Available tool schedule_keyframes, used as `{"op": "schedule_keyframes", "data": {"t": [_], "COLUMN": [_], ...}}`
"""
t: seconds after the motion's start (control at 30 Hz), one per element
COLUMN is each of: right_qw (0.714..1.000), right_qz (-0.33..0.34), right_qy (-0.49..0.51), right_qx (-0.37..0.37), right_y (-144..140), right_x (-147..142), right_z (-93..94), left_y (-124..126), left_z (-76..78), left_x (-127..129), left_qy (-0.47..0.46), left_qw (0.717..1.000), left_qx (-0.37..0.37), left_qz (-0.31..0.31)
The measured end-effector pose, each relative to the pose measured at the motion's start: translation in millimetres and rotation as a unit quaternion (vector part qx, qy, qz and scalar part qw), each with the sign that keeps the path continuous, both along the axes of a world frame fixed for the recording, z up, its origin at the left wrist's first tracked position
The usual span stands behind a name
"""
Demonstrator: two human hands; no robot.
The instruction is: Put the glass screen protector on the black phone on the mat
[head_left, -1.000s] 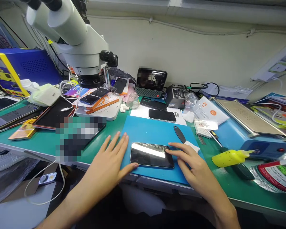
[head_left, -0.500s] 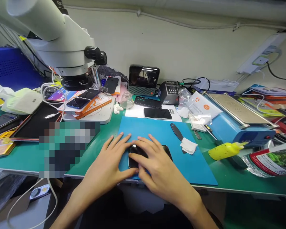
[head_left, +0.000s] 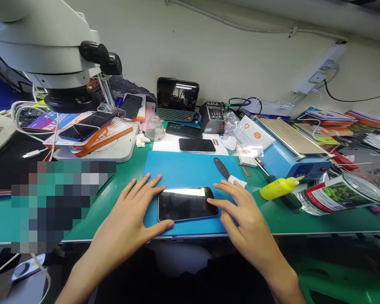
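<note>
Head view shows your two bare hands flat on a bright blue rectangular work mat [head_left: 183, 171] that lies on a green bench top [head_left: 304, 219]. Between them lies a dark glossy smartphone [head_left: 186, 204], face up, long side toward you, near the mat's front edge.

Your left hand [head_left: 131, 215] is open, fingers spread across the mat's left border, and its thumb tip touches the phone's near left corner. Your right hand [head_left: 242, 211] is also open and grips nothing; its forefinger rests against the phone's right end, with the other fingers fanned over the mat beside it.

Just behind your right hand a black-handled flat tool [head_left: 222, 168] lies slanted on the mat, with a small white folded wipe [head_left: 237, 181] at its lower end, touching your fingertips or very nearly so. To the right, off the mat, a yellow squeeze bottle [head_left: 277, 188] lies on its side.

Behind the mat a second black phone [head_left: 196, 145] lies on a white sheet of paper [head_left: 164, 145]. A small clear glass jar [head_left: 154, 128] stands to the left of it. At far left, a white stereo microscope [head_left: 44, 63] hangs over its pale base plate [head_left: 114, 152], which carries an orange-edged stack of phones [head_left: 91, 131].
</note>
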State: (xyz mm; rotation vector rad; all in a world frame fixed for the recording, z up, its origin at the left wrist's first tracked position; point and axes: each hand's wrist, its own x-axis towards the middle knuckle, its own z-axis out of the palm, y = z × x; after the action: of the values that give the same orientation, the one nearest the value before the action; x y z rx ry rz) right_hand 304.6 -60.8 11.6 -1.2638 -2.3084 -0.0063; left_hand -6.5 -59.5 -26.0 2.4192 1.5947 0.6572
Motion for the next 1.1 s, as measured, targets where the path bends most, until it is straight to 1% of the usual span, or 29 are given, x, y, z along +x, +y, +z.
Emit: {"op": "schedule_keyframes", "data": {"t": [0.07,0.17,0.23,0.27,0.33,0.47,0.53,0.6,0.7,0.77,0.83,0.9,0.97,1.1], "right_qw": [1.000,0.998,0.996,0.996,0.998,0.991,0.982,0.975,0.975,0.976,0.978,0.979,0.979,0.979], "right_qz": [0.006,0.060,0.078,0.075,0.038,-0.090,-0.140,-0.164,-0.158,-0.149,-0.140,-0.131,-0.123,-0.114], "right_qy": [0.007,0.030,0.037,0.040,0.051,0.099,0.128,0.148,0.151,0.151,0.151,0.152,0.154,0.163], "right_qx": [0.017,0.005,-0.004,-0.004,-0.002,0.008,0.019,0.035,0.045,0.044,0.043,0.043,0.041,0.035], "right_y": [-4,-8,-9,-9,-9,-14,-17,-18,-16,-15,-15,-15,-15,-16], "right_x": [-28,-71,-82,-80,-63,-15,-4,-5,-14,-18,-17,-14,-12,-11], "right_z": [-1.4,-2.4,-3.2,-4.0,-6.4,-15.0,-20.8,-26.3,-30.9,-31.2,-30.5,-30.1,-30.4,-32.2], "left_y": [0,1,2,2,3,4,4,2,-4,-9,-14,-17,-19,-18], "left_z": [-3.2,-8.7,-11.3,-12.0,-11.8,-8.3,-7.2,-7.4,-7.7,-5.6,-0.5,6.6,13.6,22.6], "left_x": [-1,-4,-4,-5,-4,-4,-6,-7,-6,-3,2,7,10,11], "left_qy": [0.006,0.009,0.010,0.010,0.009,-0.007,-0.022,-0.045,-0.102,-0.164,-0.235,-0.286,-0.310,-0.321], "left_qw": [1.000,1.000,1.000,0.999,1.000,1.000,0.999,0.999,0.991,0.977,0.957,0.939,0.929,0.926], "left_qx": [0.007,0.018,0.022,0.022,0.019,0.010,-0.003,-0.029,-0.081,-0.118,-0.153,-0.178,-0.187,-0.186], "left_qz": [-0.006,-0.016,-0.020,-0.022,-0.023,-0.026,-0.027,-0.014,0.043,0.073,0.073,0.070,0.071,0.074]}}
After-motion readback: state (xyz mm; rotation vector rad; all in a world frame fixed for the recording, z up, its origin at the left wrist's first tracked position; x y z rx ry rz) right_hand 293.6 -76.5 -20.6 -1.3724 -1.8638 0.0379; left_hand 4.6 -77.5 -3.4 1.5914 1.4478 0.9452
